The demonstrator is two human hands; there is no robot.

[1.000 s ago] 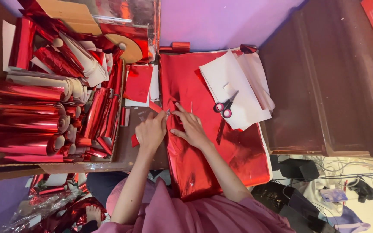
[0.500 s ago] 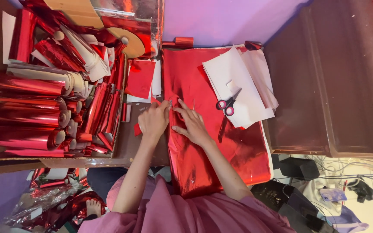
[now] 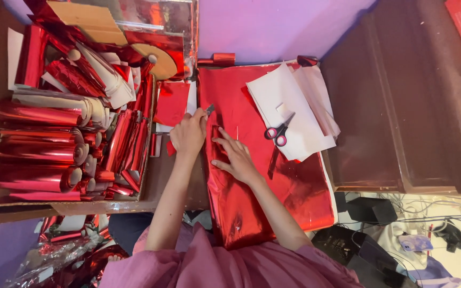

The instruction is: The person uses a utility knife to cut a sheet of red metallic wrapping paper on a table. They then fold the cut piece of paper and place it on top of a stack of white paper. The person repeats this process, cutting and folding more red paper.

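- Your right hand [image 3: 236, 157] lies open and flat on the red foil sheet [image 3: 252, 186], which drapes over the front edge toward you.
- Your left hand [image 3: 189, 133] is closed around a small blade [image 3: 209, 110] at the sheet's left edge; the cut looks barely begun.
- Scissors [image 3: 277, 133] and white paper [image 3: 289, 117] crowd the sheet's far right; foil rolls [image 3: 38, 144] hem in its left.

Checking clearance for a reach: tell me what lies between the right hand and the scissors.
In the head view, only bare red foil sheet lies between the right hand and the pink-handled scissors; the scissors rest at the edge of white paper.
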